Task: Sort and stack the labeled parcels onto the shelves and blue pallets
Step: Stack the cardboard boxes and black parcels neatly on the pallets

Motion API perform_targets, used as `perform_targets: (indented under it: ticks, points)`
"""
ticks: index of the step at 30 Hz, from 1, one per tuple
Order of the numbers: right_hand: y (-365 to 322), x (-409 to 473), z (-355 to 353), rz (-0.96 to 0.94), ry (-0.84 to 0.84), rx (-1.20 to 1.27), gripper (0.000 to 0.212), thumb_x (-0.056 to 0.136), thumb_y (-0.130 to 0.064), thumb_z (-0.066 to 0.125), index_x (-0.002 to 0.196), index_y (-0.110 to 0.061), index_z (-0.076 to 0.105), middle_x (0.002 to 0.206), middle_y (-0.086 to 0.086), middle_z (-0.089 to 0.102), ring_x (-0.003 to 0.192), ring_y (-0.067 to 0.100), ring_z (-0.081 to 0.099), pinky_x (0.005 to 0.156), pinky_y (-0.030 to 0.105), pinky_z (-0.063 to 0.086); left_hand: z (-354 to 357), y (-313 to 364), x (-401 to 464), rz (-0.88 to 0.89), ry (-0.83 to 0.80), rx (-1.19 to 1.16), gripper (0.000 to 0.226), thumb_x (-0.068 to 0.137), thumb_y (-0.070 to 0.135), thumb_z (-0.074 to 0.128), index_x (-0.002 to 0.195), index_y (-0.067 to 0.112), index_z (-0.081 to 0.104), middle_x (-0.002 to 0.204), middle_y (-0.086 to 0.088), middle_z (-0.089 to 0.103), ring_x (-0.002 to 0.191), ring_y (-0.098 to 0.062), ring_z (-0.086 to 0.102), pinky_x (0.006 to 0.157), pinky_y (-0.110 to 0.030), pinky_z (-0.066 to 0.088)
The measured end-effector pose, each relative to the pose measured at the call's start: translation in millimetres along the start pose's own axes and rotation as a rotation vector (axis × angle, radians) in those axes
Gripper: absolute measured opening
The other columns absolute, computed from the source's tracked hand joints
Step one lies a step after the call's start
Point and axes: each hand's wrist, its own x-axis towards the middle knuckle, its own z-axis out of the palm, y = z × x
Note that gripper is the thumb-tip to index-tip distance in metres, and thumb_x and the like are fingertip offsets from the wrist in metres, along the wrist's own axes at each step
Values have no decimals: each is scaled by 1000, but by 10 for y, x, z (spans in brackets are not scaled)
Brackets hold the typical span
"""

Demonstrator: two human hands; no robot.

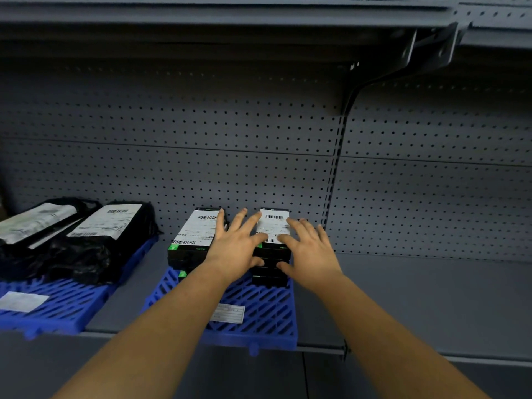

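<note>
Matt grey perforated metal shelf back panel (201,133); slatted blue plastic pallet (259,309); glossy crinkled black plastic parcel bags (77,260); white paper labels (198,226).

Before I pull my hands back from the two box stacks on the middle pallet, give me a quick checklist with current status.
1. Right stack squared up: cannot tell, both hands cover it.
2. Left stack sits on the blue pallet: ok.
3. Top labels face up: ok.
4. Left hand has no grip, fingers spread flat: ok.
5. Right hand has no grip, fingers spread: ok.
6. Black bag parcels apart from the boxes: ok.
</note>
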Motion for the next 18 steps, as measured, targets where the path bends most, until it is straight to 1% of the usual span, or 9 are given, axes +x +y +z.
perform_targets:
  ticks: [2,4,6,8,10,16,18]
  points:
    - [3,8,-8,-3,-5,-9,63,88,-50,59,143,-28,39,160,1,13,147,24,4,119,52,1,-11,-2,-3,-1,-2,-12,61,87,55,58,142,37,38,162,3,0,148,-24,-8,112,-63,-9]
    - [7,-4,0,-8,-10,-7,66,87,-50,60,145,-28,36,160,0,12,147,23,3,119,52,1,-5,0,-23,-3,-8,-33,70,84,56,61,145,37,32,161,3,-1,148,-24,-8,113,-63,-9]
    - [15,-19,20,-8,-20,0,74,85,-52,62,147,-30,29,160,0,10,147,22,1,119,52,0,15,14,-45,-10,-27,-41,84,79,57,67,148,37,22,161,3,-5,147,-24,-10,113,-63,-10]
    - [16,-26,41,-3,-39,0,84,81,-54,65,149,-31,22,160,-1,7,147,23,-1,118,53,-1,43,41,-57,-28,-41,-18,93,78,57,69,150,36,14,161,2,-7,147,-25,-11,112,-63,-11]
    - [18,-11,63,0,-46,-9,89,79,-54,68,150,-32,18,160,-1,5,147,23,-2,118,53,-1,64,65,-43,-45,-33,7,95,78,56,69,151,35,11,161,2,-7,147,-26,-11,111,-64,-12]
    - [29,42,56,22,-50,-20,91,79,-54,69,150,-33,16,160,-1,4,147,24,-2,118,54,0,77,71,-6,-71,-12,29,96,79,56,68,151,34,9,161,0,-8,147,-28,-11,110,-65,-12]
    - [21,24,63,14,-48,-30,94,78,-56,68,150,-33,12,160,-1,2,147,24,-3,118,55,0,95,85,-37,-63,1,40,102,76,60,69,152,34,5,161,-1,-10,147,-29,-12,110,-66,-12]
